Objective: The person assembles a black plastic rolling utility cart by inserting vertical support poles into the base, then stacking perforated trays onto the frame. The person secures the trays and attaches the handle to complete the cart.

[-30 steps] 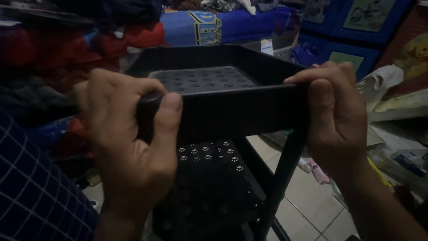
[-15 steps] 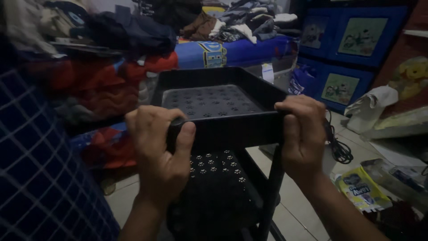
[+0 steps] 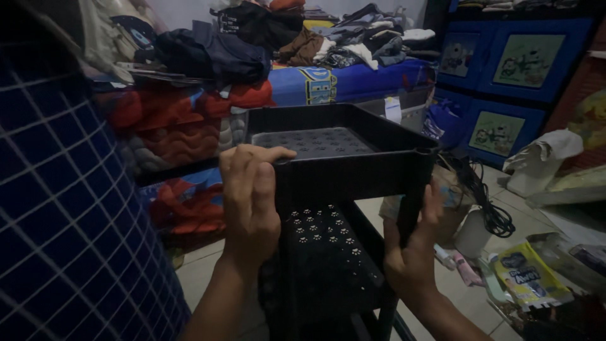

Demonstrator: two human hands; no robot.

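Black plastic shelf rack (image 3: 344,167) with perforated trays, standing on the tiled floor, left hand (image 3: 250,196) gripping its top tray's near corner, right hand (image 3: 413,252) wrapped round the front-right post, yellow-and-blue packet (image 3: 529,275) on floor at right, white label (image 3: 392,109) behind

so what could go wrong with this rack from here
The left hand grips only the near left corner of the top tray, so the black shelf rack might tilt or twist. The right hand wraps the corner post just under the tray, where fingers could get pinched. A black cable and packets litter the floor beside it, likely snags.
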